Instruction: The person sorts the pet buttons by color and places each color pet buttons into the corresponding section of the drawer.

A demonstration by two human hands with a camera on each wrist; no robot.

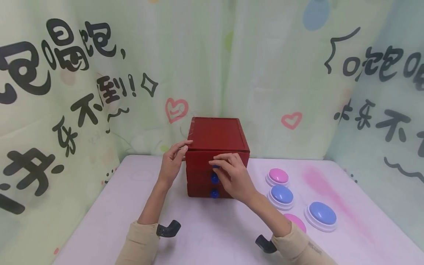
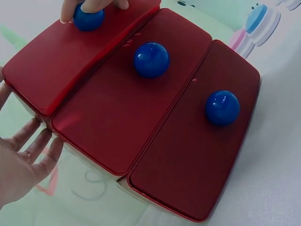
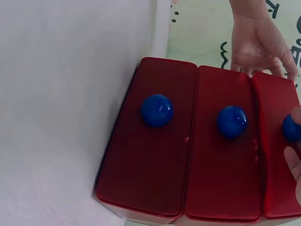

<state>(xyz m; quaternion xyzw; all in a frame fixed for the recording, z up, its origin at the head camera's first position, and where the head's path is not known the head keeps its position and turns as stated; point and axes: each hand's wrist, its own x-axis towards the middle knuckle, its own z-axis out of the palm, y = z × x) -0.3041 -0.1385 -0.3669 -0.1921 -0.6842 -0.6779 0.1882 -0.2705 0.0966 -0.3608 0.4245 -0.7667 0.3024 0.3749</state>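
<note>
A red box with three stacked drawers (image 1: 215, 134) stands on the table, each drawer front bearing a round blue knob. My right hand (image 1: 236, 178) pinches the top knob (image 2: 88, 20) between thumb and fingers. The top drawer front (image 2: 51, 66) juts slightly past the two beneath it. At the box's upper left edge, my left hand (image 1: 170, 163) rests its extended fingers against the side. Below the right hand's grip are the middle knob (image 2: 151, 60) and the bottom knob (image 2: 222, 108), both untouched. Whatever the drawers contain is hidden.
Right of the box sit several push buttons on white bases: a pink button (image 1: 278, 176), a blue button (image 1: 282, 194), another blue button (image 1: 322, 213), and a pink button (image 1: 296, 222) partly behind the right forearm. A printed curtain (image 1: 205, 55) hangs behind the white table (image 1: 132, 187).
</note>
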